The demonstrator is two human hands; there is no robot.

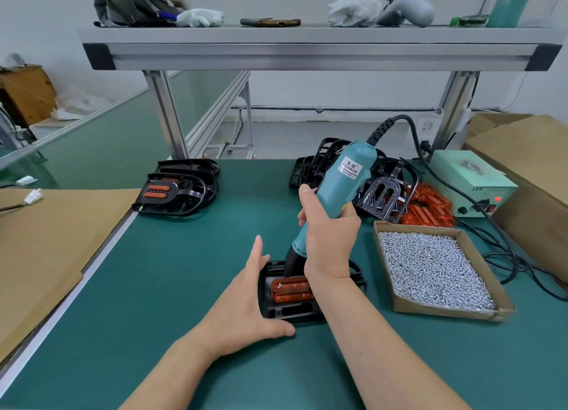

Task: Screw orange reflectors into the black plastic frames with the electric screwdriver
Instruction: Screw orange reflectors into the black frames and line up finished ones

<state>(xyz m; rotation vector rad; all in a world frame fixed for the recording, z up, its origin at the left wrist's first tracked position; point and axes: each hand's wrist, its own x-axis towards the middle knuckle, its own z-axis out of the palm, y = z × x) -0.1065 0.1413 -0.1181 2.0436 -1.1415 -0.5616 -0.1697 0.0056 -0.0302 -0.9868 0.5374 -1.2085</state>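
While the right hand (329, 237) grips the teal screwdriver (338, 182), the flat left hand (246, 305) braces the orange-and-black frame (289, 312) beside a screw-filled tray (436, 312).

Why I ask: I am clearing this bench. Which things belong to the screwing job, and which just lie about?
Job: electric screwdriver in the right hand; black frame with orange reflectors, steadied by the left hand; screws; loose reflectors; spare frames; finished frames; power box.
Lying about: white glove, phone and grey device on the shelf; cardboard sheet.
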